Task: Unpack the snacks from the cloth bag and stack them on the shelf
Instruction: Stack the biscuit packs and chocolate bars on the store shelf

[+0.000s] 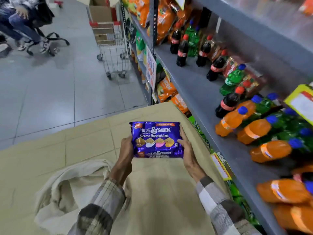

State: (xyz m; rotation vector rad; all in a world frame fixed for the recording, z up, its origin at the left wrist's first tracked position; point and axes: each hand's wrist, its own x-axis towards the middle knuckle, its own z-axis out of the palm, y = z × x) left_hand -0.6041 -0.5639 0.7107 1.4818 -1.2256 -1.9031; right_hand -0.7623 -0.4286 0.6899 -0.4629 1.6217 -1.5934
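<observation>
A purple biscuit pack [156, 139] labelled Hide & Seek Creme Sandwiches is held flat between both hands above a tan cardboard surface [76, 145]. My left hand [126, 150] grips its left edge with the thumb on top. My right hand [186, 145] grips its right edge. The cream cloth bag [67, 187] lies crumpled and open at the lower left, under my left forearm; its inside is hidden. The grey metal shelf [199, 89] runs along the right, with bare grey surface near its front edge.
Cola, green and orange soda bottles [233, 122] stand and lie on the shelf. Orange snack bags fill the shelves beyond. A shopping trolley [111, 48] stands in the tiled aisle ahead. A seated person on a wheeled chair [33, 36] is at the far left.
</observation>
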